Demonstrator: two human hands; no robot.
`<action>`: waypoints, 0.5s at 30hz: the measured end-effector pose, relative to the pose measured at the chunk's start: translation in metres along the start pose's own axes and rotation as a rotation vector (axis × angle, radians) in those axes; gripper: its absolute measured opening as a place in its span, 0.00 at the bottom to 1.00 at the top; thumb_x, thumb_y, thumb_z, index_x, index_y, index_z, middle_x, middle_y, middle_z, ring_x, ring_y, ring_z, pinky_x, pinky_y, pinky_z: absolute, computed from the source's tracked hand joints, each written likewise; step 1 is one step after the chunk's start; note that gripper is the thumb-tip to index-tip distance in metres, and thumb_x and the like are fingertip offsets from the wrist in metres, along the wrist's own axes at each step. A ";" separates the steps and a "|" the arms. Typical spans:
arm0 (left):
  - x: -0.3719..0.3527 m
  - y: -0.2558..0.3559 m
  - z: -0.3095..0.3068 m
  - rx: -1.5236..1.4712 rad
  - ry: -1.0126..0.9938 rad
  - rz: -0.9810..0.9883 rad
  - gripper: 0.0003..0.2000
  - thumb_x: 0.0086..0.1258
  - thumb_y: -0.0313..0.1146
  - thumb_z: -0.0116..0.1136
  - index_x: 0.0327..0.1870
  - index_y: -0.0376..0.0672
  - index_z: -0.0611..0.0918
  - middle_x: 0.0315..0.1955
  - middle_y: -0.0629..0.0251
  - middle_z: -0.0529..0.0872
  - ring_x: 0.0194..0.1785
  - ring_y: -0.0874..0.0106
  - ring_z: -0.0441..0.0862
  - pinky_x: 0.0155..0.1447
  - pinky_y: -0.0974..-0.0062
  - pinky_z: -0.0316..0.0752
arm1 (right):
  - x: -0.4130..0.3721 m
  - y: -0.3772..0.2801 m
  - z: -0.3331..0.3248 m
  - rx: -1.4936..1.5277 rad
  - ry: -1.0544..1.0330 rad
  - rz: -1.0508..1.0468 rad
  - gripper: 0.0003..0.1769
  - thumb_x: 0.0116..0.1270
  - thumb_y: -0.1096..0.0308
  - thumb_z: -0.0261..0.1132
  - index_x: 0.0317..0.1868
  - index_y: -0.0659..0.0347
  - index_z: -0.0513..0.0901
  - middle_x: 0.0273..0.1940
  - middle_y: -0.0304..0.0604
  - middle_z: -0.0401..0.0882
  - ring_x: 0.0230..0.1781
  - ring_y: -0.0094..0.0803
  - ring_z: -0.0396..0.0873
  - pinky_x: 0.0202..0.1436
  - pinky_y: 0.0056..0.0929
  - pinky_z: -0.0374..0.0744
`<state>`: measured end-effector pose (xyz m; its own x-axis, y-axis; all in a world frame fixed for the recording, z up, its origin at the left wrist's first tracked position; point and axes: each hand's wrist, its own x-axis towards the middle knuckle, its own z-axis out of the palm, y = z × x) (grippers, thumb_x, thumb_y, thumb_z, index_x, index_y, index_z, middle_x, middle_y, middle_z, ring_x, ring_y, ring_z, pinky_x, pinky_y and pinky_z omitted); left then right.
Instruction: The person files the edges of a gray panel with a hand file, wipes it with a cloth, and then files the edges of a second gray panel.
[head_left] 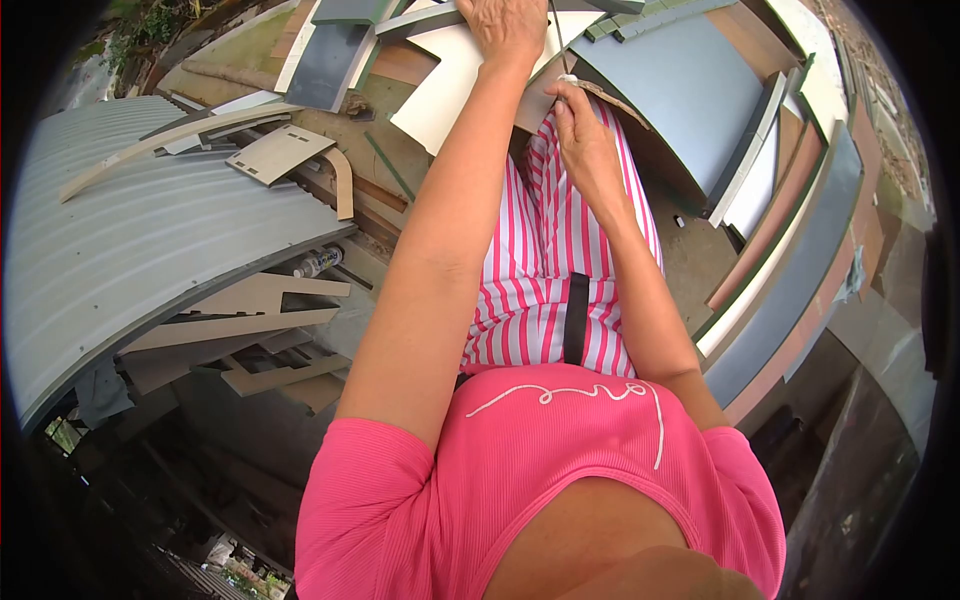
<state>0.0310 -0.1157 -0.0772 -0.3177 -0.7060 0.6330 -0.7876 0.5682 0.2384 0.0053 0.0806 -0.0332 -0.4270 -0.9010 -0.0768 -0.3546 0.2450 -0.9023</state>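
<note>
At far left, shows corrugated grey sheeting, with a slotted tan board by its right edge and a printed cylindrical container nearby. Stretches the left hand over a pale panel, fingertips cut off above; cannot tell if gripping or only pressing. Just right of that wrist, has a thin dark rod, long axis pointing away from the body. With the right hand, nearer its lower end, appears to hold it in curled fingers. Farther right, shows a blue-grey panel.

Board pieces on floor
</note>
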 end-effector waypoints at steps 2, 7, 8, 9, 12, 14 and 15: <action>-0.001 0.003 -0.003 0.013 0.008 0.015 0.13 0.67 0.41 0.58 0.36 0.39 0.82 0.39 0.55 0.83 0.51 0.56 0.76 0.61 0.53 0.63 | 0.019 0.000 0.000 -0.020 0.002 -0.002 0.13 0.79 0.65 0.51 0.59 0.51 0.74 0.26 0.55 0.79 0.26 0.48 0.81 0.34 0.46 0.75; 0.003 0.005 -0.007 0.029 0.042 0.023 0.13 0.67 0.41 0.57 0.36 0.39 0.82 0.39 0.54 0.83 0.50 0.56 0.77 0.61 0.53 0.64 | 0.020 0.013 0.005 -0.030 0.053 -0.097 0.13 0.79 0.63 0.53 0.60 0.48 0.74 0.28 0.55 0.78 0.29 0.48 0.81 0.37 0.44 0.76; 0.004 0.004 -0.006 0.027 0.035 0.020 0.13 0.67 0.41 0.57 0.36 0.39 0.82 0.39 0.54 0.83 0.50 0.56 0.77 0.61 0.53 0.64 | 0.009 0.021 0.010 -0.089 0.082 -0.127 0.13 0.79 0.63 0.53 0.60 0.49 0.73 0.31 0.56 0.79 0.32 0.49 0.82 0.38 0.43 0.76; 0.002 0.003 -0.005 0.025 0.024 0.016 0.13 0.68 0.41 0.57 0.36 0.39 0.82 0.39 0.54 0.83 0.50 0.56 0.77 0.61 0.53 0.64 | 0.003 0.016 0.008 -0.093 0.077 -0.126 0.13 0.79 0.63 0.53 0.60 0.49 0.73 0.31 0.56 0.79 0.32 0.49 0.82 0.38 0.43 0.76; -0.001 -0.001 0.001 -0.007 0.055 0.051 0.13 0.68 0.41 0.57 0.36 0.38 0.82 0.39 0.54 0.83 0.50 0.56 0.77 0.61 0.53 0.64 | -0.002 -0.001 -0.002 0.035 -0.038 0.067 0.14 0.79 0.64 0.53 0.61 0.51 0.73 0.33 0.58 0.80 0.34 0.51 0.82 0.39 0.43 0.76; -0.002 0.000 0.001 0.003 0.057 0.063 0.13 0.68 0.41 0.57 0.36 0.38 0.82 0.39 0.54 0.83 0.51 0.56 0.77 0.61 0.53 0.64 | 0.019 0.003 0.001 0.004 0.009 -0.004 0.14 0.78 0.64 0.53 0.60 0.51 0.73 0.32 0.57 0.79 0.33 0.51 0.81 0.39 0.43 0.76; -0.001 0.002 -0.002 0.016 0.060 0.063 0.13 0.68 0.41 0.57 0.36 0.38 0.82 0.39 0.54 0.83 0.51 0.56 0.77 0.61 0.53 0.64 | 0.031 0.003 0.001 -0.035 0.046 -0.077 0.13 0.78 0.64 0.53 0.60 0.51 0.73 0.31 0.57 0.79 0.32 0.52 0.81 0.38 0.43 0.76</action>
<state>0.0304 -0.1133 -0.0757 -0.3352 -0.6417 0.6898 -0.7755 0.6037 0.1847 -0.0080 0.0530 -0.0389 -0.4351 -0.9003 0.0129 -0.4164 0.1885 -0.8894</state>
